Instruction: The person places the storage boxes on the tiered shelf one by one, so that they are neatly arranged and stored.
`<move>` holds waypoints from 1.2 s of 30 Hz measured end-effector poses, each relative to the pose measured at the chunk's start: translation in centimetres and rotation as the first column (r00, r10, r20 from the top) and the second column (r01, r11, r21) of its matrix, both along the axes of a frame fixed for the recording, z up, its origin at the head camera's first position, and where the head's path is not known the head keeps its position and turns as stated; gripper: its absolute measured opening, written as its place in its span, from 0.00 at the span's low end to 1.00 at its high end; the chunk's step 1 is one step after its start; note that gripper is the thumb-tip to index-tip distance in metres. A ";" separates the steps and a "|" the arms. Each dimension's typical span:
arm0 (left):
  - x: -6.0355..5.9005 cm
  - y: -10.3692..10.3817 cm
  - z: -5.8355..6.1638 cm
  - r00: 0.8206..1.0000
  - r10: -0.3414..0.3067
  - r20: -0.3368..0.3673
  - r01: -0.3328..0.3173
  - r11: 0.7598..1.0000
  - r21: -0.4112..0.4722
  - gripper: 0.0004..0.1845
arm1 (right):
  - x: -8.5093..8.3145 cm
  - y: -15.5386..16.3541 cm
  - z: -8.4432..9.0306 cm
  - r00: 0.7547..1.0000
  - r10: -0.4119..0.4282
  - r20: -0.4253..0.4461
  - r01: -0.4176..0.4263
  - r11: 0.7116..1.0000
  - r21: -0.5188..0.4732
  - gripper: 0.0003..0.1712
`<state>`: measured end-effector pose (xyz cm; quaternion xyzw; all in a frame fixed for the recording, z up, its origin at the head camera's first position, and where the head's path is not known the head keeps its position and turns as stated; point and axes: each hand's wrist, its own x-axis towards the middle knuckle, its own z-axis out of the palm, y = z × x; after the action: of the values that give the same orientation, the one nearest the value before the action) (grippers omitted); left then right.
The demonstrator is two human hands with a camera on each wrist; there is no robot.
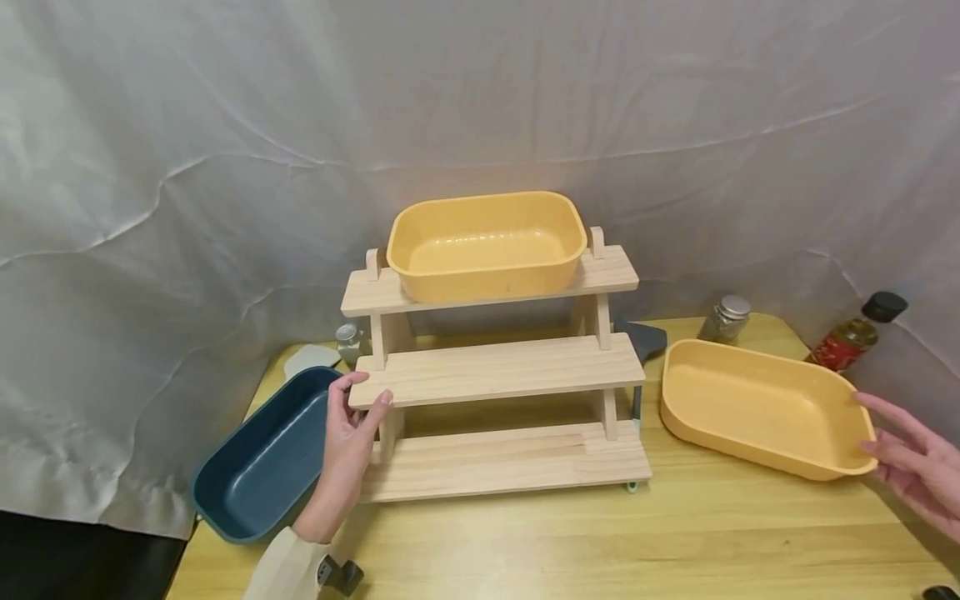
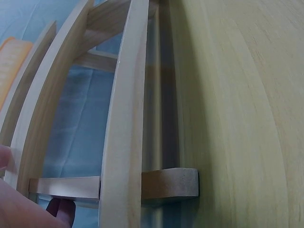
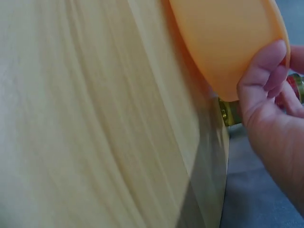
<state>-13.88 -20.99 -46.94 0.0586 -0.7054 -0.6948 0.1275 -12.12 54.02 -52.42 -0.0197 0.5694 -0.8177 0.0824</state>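
Observation:
A three-tier wooden rack (image 1: 495, 367) stands mid-table with a yellow tub (image 1: 486, 243) on its top shelf. My left hand (image 1: 367, 390) grips the left end of the middle shelf, thumb on the front edge; the left wrist view shows the shelf edges (image 2: 121, 142) close up with a fingertip (image 2: 61, 209) under one. A dark blue tub (image 1: 262, 458) lies just left of that hand. A second yellow tub (image 1: 757, 404) sits on the table at right. My right hand (image 1: 870, 425) is at its right end with fingers spread; the thumb (image 3: 266, 61) touches the rim (image 3: 228, 42).
A capped oil bottle (image 1: 858, 332) and a spice jar (image 1: 725, 318) stand behind the right tub. A grey spatula (image 1: 640, 342) leans by the rack's right post. A small jar (image 1: 347, 340) and a pale lid (image 1: 311, 360) sit behind the blue tub. White cloth hangs behind.

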 end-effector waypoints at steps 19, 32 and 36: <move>0.1 -0.1 0.2 1.000 -0.005 0.019 0.004 1.000 0.019 0.28 | 0.9 -0.4 2.6 0.952 0.176 -0.250 -0.250 0.918 -0.307 0.46; 0.1 0.0 0.4 1.000 -0.008 0.028 0.007 1.000 0.021 0.28 | 0.8 -5.0 8.9 0.928 0.282 -0.243 -0.371 0.763 -0.529 0.46; 0.0 0.0 0.4 1.000 -0.009 0.029 0.008 1.000 0.023 0.28 | 0.7 -7.6 10.6 0.913 0.302 -0.273 -0.404 0.753 -0.519 0.46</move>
<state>-13.86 -20.95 -46.56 0.0671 -0.6996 -0.7023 0.1134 -11.38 46.44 -41.83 -0.2212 0.2921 -0.9135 0.1768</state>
